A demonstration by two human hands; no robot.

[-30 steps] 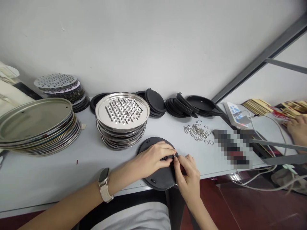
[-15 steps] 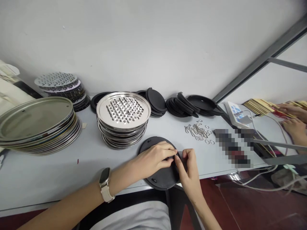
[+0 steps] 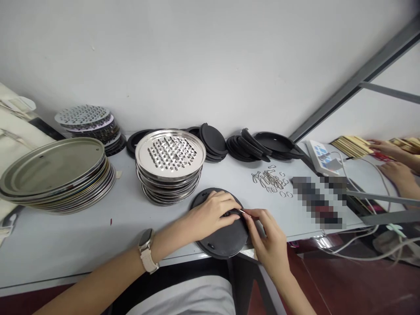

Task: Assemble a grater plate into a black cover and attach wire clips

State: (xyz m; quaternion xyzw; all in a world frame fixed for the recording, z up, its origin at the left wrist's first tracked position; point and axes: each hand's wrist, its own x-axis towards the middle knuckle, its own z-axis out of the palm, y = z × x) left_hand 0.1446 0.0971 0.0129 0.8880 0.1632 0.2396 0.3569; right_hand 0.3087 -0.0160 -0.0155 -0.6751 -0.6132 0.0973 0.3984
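Neighbouring the black disc (image 3: 227, 239), stacked graters (image 3: 171, 162)

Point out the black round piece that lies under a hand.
The black disc nearest the person, under the left hand; the other black pieces sit farther back, by the wall.

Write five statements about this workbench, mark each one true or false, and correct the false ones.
1. The left hand is over a round black disc. True.
2. The right hand lies flat on the table. False: its fingertips pinch a thin metal piece.
3. Loose metal rings and clasps lie on the table. True.
4. The watch is worn on the right arm. False: it is on the left arm.
5. Another person's hand shows toward the picture's right edge. True.
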